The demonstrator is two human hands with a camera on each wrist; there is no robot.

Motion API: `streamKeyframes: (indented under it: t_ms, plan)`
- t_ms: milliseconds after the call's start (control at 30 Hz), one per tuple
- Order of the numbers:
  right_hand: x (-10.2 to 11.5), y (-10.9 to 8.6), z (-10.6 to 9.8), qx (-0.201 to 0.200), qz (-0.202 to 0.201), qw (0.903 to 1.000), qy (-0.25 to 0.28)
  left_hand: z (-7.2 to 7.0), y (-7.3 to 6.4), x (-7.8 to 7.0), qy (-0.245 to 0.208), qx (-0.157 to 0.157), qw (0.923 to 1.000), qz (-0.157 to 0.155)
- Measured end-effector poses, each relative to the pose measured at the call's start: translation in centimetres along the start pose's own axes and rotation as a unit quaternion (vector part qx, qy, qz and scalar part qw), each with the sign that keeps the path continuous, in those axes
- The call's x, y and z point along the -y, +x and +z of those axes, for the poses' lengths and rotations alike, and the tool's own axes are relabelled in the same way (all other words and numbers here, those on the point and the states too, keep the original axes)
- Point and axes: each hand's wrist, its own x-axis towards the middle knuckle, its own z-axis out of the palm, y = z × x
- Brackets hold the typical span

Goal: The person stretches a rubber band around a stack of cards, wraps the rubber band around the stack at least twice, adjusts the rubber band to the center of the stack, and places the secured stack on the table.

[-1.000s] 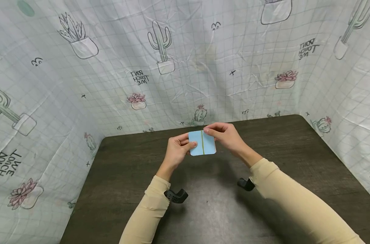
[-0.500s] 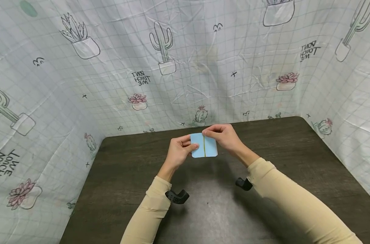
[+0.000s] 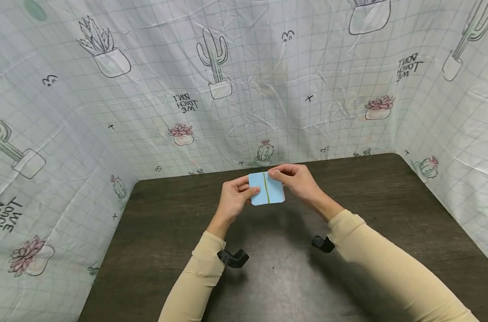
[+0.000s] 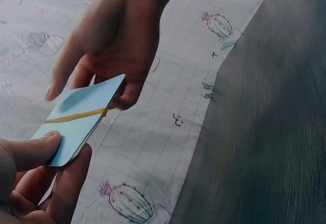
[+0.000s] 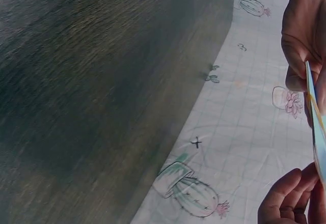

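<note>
A thin stack of light blue square cards (image 3: pixel 275 192) with rounded corners is held up above the far part of the table. A yellow rubber band (image 3: pixel 267 190) runs round its middle. My left hand (image 3: pixel 233 197) grips the stack's left side, thumb on the front and fingers behind, as the left wrist view also shows. At the top edge my right hand (image 3: pixel 298 181) pinches the stack, its thumb tip just right of the band. Its fingertips behind the stack are hidden. From the right wrist view the cards (image 5: pixel 317 127) appear nearly edge-on.
Below the hands lies a dark wood-grain table (image 3: pixel 179 214). A white curtain (image 3: pixel 252 112) printed with cacti hangs behind the table and along its sides. Black wrist mounts (image 3: pixel 233 258) stick out from both sleeves.
The stack has shifted slightly left and up and tilted a little since half a second ago. My right thumb tip, then over the band's top, now sits just right of it.
</note>
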Motion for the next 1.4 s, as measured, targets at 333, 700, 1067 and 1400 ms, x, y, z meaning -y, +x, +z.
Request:
streamKeyframes:
  t_ms: [333,700,1067,1400]
  plan:
    - [-1.9,-0.3,-1.1,0.017,-0.011,0.9996,-0.021,-1.0,0.2,0.9,0.016,-0.043,0.9986,-0.026]
    - [-3.9,-0.5,-1.2,0.01,0.005,0.9932,-0.116,-0.4,0.8,3.0,0.029,-0.05,0.9943,-0.089]
    - [-6.5,0.3,-1.6,-0.02,0.073,0.9885,-0.131,0.0,0.8,5.8,0.019,-0.078,0.9895,-0.12]
    - [-7.6,0.6,-1.3,0.0,0.122,0.9851,-0.121,0.1,0.2,7.6,0.059,-0.076,0.9839,-0.151]
